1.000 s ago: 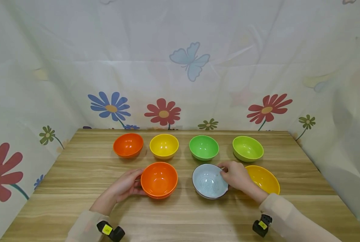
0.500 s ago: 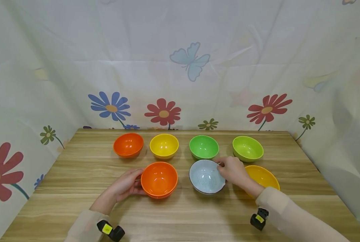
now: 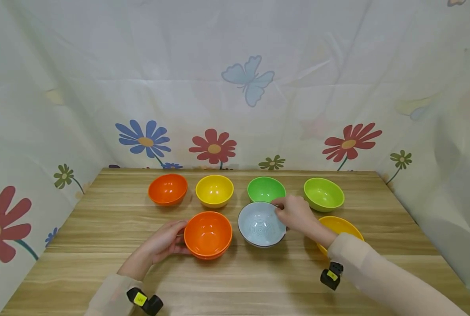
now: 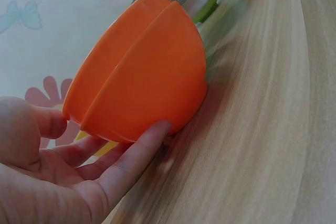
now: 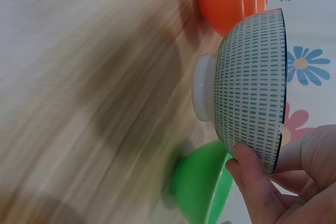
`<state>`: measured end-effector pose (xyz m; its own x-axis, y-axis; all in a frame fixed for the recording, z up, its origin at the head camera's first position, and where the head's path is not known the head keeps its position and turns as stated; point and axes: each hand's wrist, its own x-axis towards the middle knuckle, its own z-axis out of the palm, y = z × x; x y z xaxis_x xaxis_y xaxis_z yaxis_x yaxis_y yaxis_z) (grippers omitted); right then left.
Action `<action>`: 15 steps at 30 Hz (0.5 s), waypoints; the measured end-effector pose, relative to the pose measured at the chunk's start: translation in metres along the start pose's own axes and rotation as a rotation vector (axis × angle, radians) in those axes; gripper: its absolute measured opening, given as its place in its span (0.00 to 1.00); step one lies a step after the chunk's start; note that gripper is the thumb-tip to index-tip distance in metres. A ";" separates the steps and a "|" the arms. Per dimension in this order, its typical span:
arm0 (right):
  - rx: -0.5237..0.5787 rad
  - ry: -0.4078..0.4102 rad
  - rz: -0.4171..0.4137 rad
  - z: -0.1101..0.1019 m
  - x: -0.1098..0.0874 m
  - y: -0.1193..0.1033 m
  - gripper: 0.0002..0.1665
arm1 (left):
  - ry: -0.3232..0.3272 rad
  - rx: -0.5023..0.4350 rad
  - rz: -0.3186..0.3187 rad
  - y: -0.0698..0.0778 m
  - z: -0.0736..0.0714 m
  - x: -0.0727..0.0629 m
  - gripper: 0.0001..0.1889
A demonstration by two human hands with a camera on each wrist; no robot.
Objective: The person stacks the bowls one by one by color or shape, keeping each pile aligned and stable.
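Two nested orange bowls (image 3: 207, 235) stand on the wooden table, left of centre. My left hand (image 3: 165, 241) holds them from the left, its thumb at the rim and its fingers along the outer wall in the left wrist view. My right hand (image 3: 297, 215) pinches the right rim of a pale blue-grey bowl (image 3: 261, 224) with a dark edge. In the right wrist view this bowl (image 5: 251, 82) shows a dashed green pattern outside and a white foot, which hangs off the table. It is beside the orange pair and partly covers a green bowl (image 3: 266, 188) behind it.
Along the back of the table (image 3: 235, 289) stand a red-orange bowl (image 3: 168, 189), a yellow bowl (image 3: 214, 191) and a lime bowl (image 3: 323, 194). A deep-yellow bowl (image 3: 339, 224) sits at the right, partly behind my right wrist. A flowered curtain (image 3: 171, 96) encloses the table.
My right hand has carried the blue-grey bowl left and towards the back, closer to the orange bowls and now overlapping the green one. My left hand and the orange bowls have stayed put.
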<state>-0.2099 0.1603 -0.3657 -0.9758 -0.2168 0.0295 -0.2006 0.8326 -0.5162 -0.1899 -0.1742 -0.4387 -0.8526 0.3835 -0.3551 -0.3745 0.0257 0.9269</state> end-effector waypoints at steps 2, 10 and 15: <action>-0.012 0.002 -0.019 -0.001 0.001 -0.003 0.16 | 0.005 0.000 -0.001 0.000 0.000 0.000 0.25; 0.015 0.028 -0.037 -0.006 0.007 -0.016 0.16 | 0.003 0.011 0.004 -0.001 0.000 0.000 0.25; 0.005 0.048 -0.053 -0.006 0.010 -0.025 0.16 | 0.003 0.009 0.007 -0.001 0.000 0.000 0.25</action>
<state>-0.2153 0.1405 -0.3469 -0.9669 -0.2358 0.0980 -0.2518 0.8179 -0.5173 -0.1898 -0.1739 -0.4393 -0.8563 0.3806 -0.3492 -0.3653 0.0317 0.9303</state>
